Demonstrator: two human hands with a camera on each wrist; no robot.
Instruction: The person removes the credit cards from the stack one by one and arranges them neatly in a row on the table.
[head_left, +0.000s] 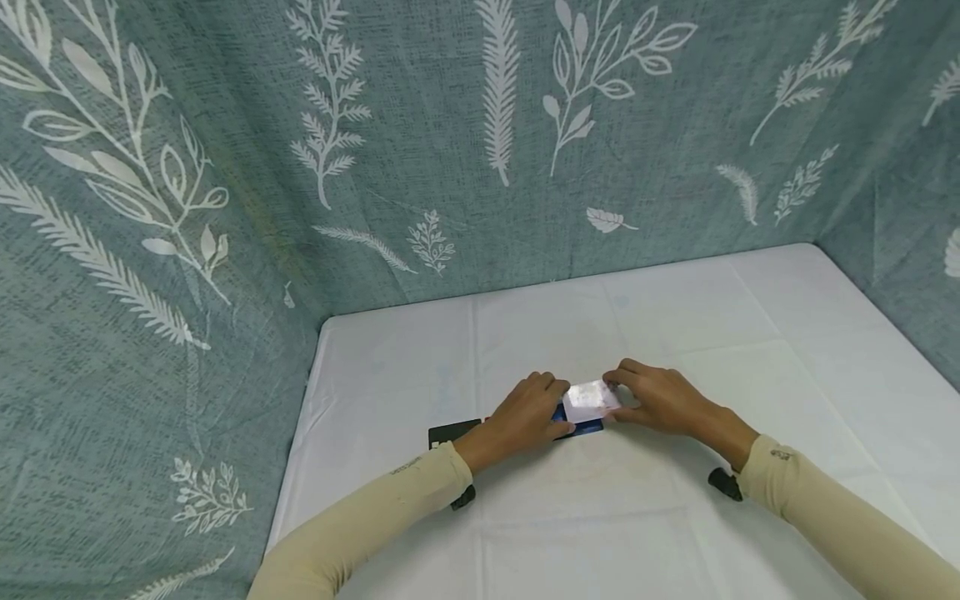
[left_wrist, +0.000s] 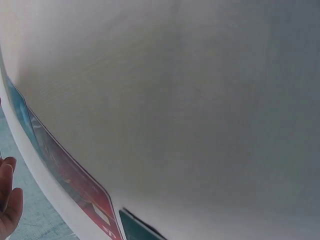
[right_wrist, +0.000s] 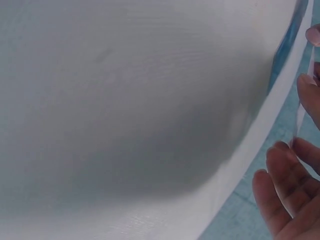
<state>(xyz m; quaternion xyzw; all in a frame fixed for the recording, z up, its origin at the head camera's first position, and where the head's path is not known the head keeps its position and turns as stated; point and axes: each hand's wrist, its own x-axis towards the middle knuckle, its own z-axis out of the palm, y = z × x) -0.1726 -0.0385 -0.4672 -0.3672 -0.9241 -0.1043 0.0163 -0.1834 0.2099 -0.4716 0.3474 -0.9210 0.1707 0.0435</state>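
Note:
A shiny whitish card (head_left: 591,400) is held up between both hands. My left hand (head_left: 525,412) grips its left edge, with fingertips above and thumb below. On the opposite side, my right hand (head_left: 660,398) pinches the right edge between thumb and fingers. Seen nearly edge-on, the card (right_wrist: 300,117) is a thin pale strip in the right wrist view. A blue card (head_left: 588,428) lies on the table below it, partly covered. Under the left hand runs a red card (left_wrist: 85,187), mostly hidden in the head view. A dark green card (head_left: 452,432) lies at the row's left end.
A white cloth covers the table (head_left: 600,533). Green-grey curtains (head_left: 427,142) with white leaf prints hang behind it and at both sides. Dark wrist-worn devices (head_left: 725,484) show beneath the sleeves.

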